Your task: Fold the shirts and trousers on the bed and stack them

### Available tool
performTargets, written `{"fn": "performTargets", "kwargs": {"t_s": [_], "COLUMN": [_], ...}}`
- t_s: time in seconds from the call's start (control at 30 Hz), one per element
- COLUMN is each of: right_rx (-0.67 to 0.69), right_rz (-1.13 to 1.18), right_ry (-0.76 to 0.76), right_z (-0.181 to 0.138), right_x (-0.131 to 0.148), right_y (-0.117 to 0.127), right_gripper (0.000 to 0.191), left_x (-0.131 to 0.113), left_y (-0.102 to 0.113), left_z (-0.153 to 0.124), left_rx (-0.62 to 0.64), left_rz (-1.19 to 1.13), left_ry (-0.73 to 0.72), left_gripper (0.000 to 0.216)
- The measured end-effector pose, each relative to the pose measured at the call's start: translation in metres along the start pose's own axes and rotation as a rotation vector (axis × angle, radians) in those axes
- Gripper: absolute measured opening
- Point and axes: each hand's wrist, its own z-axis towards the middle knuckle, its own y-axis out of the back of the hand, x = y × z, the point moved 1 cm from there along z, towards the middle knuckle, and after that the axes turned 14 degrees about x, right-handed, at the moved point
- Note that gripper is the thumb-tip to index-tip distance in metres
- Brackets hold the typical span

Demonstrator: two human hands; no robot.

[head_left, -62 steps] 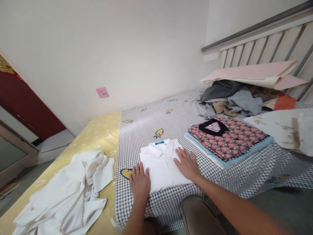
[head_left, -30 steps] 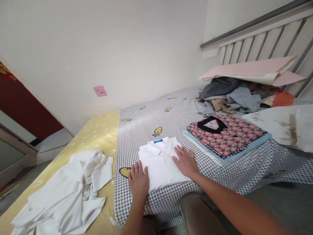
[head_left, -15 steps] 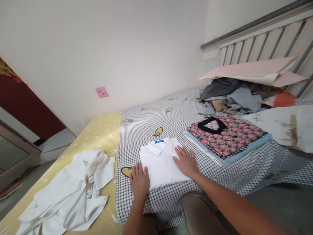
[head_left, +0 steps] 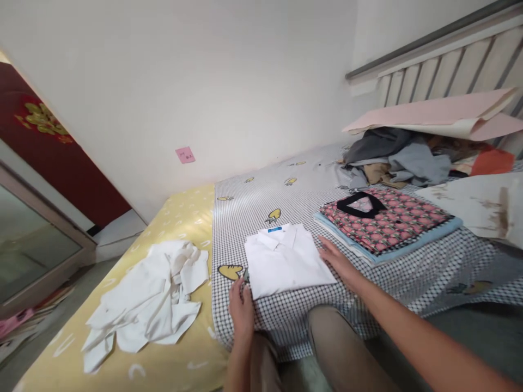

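A white collared shirt (head_left: 286, 264), folded into a flat rectangle with a blue label at its neck, lies on the checked bed sheet (head_left: 245, 212). At its left front corner is my left hand (head_left: 241, 305), fingers apart and holding nothing. My right hand (head_left: 339, 261) is beside the shirt's right edge, open, its fingers stretched out; whether it touches the fabric I cannot tell. Farther right sits a stack of folded clothes, with a pink patterned shirt (head_left: 392, 223) with black collar on top and a light blue garment (head_left: 420, 239) beneath.
A crumpled white garment (head_left: 147, 299) lies on the yellow sheet (head_left: 183, 207) at left. Heaped clothes (head_left: 412, 158) under a pink sheet of board (head_left: 433, 114) fill the back right. A stained white cloth (head_left: 478, 207) lies near the stack. My knees are against the bed's front edge.
My right hand has come off the shirt's front to its right side. My left hand has slipped down to the front left corner. The view has shifted slightly left.
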Motion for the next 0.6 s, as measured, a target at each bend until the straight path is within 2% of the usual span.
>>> {"fn": "performTargets", "kwargs": {"t_s": [0.1,0.13,0.17,0.23,0.33,0.43,0.5,0.6], "right_rx": [-0.257,-0.336,-0.391,-0.409,-0.229,0.131,0.317,0.383], "right_rz": [0.579,0.710,0.812,0.960,1.130,1.287,1.369,1.467], "right_ry": [0.030,0.010,-0.018,-0.083,-0.152,-0.250,-0.311,-0.306], "right_z": [-0.046,-0.062,-0.079,-0.107,-0.135,-0.144,-0.142,-0.133], "right_x": [-0.022,-0.029,-0.035,-0.041,-0.034,-0.019,-0.012,-0.010], "right_y": [-0.001,-0.004,-0.008,-0.018,-0.037,-0.061,-0.076,-0.091], "right_gripper": [0.060,0.056,0.049,0.035,0.026,0.030,0.032,0.033], "left_x": [0.004,0.005,0.007,0.011,0.015,0.015,0.013,0.008], "left_y": [-0.006,-0.008,-0.010,-0.011,-0.010,-0.009,-0.009,-0.007], "left_z": [-0.020,-0.025,-0.030,-0.034,-0.033,-0.029,-0.028,-0.028], "left_rx": [-0.024,-0.030,-0.034,-0.036,-0.017,0.022,0.043,0.071], "left_rz": [-0.062,-0.083,-0.102,-0.137,-0.183,-0.234,-0.274,-0.347], "left_ry": [0.012,0.022,0.033,0.062,0.107,0.135,0.151,0.179], "left_gripper": [0.041,0.041,0.042,0.042,0.038,0.034,0.033,0.036]}}
